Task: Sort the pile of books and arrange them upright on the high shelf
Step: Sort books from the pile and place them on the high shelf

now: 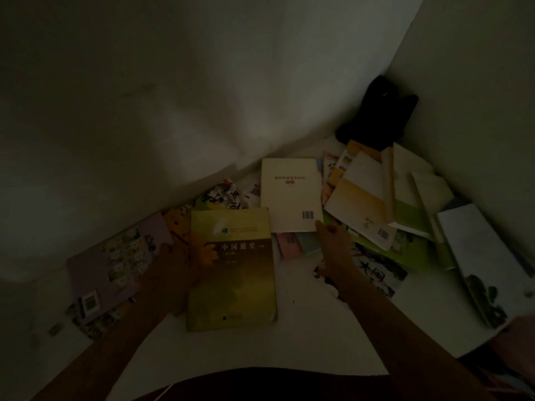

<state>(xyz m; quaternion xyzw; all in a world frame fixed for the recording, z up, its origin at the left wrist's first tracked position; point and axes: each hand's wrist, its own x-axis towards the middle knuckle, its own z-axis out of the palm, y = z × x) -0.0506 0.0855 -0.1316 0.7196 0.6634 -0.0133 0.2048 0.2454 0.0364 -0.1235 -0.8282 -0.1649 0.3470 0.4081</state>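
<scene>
The scene is very dark. A yellow-green book (234,273) lies flat in the middle of a white surface (315,337). My left hand (179,256) lies along its left edge, partly on a lilac book (101,270); its fingers are too dark to make out. A cream book (289,195) with a barcode lies behind. My right hand (330,235) pinches that book's near right corner. More books lie in a loose pile (388,204) at the right, some open or overlapping.
White walls (173,96) close in behind and at the right, meeting in a corner. A black soft object (379,114) sits in that corner. A large pale book (486,261) lies at the far right. Small picture books (228,195) lie against the back wall.
</scene>
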